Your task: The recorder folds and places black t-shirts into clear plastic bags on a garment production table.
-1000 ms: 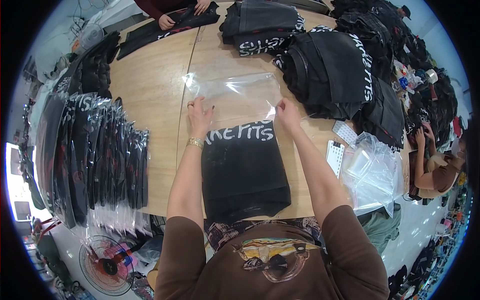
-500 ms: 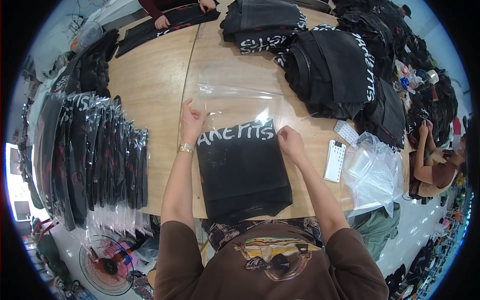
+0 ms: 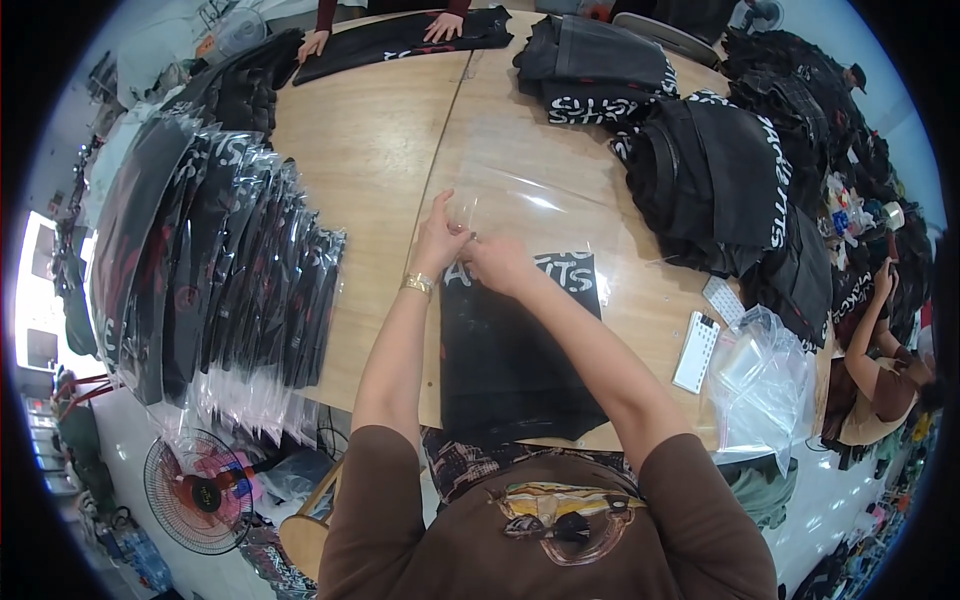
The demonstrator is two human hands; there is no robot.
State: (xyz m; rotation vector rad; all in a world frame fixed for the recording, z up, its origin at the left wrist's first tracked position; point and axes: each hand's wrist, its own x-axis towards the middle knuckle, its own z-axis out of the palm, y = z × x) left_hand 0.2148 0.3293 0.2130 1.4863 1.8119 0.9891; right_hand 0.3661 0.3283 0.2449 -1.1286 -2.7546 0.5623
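Note:
A folded black garment (image 3: pixel 520 350) with white lettering across its top lies flat on the table in front of me. A clear plastic bag (image 3: pixel 535 203) covers it and extends beyond its far end. At the bag's left edge, my left hand (image 3: pixel 438 242), with a gold-coloured band on the wrist, pinches the film with one finger raised. My right hand (image 3: pixel 497 264) has closed on the film right beside it, its forearm crossing above the garment. The two hands' fingertips meet, and the bit of film between them is mostly hidden.
Bagged black garments (image 3: pixel 230 290) stand in a row at left. Folded garment piles (image 3: pixel 700 180) rise at far right. White cards (image 3: pixel 697 352) and loose plastic bags (image 3: pixel 757 375) lie at right. Across the table, a person's hands (image 3: pixel 443 27) rest on a black garment (image 3: pixel 400 45). A fan (image 3: pixel 200 492) stands lower left.
My right hand has left the garment's right edge and crossed leftward to meet my left hand at the bag's left edge. The whole view has shifted, with the table appearing farther right.

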